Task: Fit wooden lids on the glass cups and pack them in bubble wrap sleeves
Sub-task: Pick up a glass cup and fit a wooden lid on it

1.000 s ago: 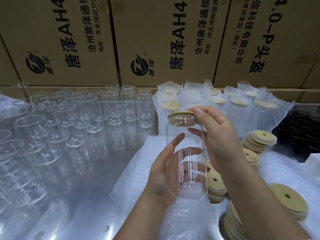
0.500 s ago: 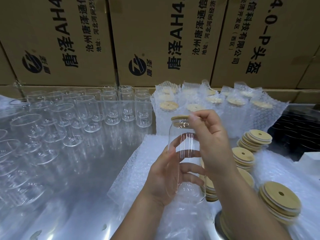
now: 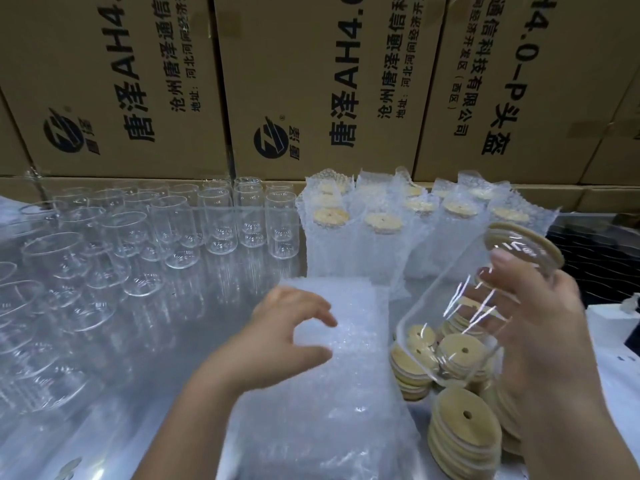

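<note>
- The glass cup (image 3: 460, 306) could slip and break. It is smooth and tipped over, and only the right hand (image 3: 540, 327) holds it, up in the air.
- The wooden lid (image 3: 523, 242) could pop off if it is not pushed in all the way, because the cup leans.
- The cup hangs right over the piles of loose lids (image 3: 464, 431). If it drops, it could knock them over.
- The left hand (image 3: 287, 327) could grab two bubble wrap sleeves (image 3: 329, 410) at once. They are thin and lie close together in a flat pile.
- The right hand's fingers are wrapped round the top part of the cup, near the lid. The lid end points up and to the right. The bottom points down toward the sleeves.
- The left hand holds nothing. Its fingers are bent a little, with the thumb apart, just over the pile of sleeves. I cannot tell if it touches them.
- The cup is to the right of the left hand, not touching it.
- Packed cups (image 3: 384, 230) stand at the back of the desk (image 3: 156, 393).
</note>
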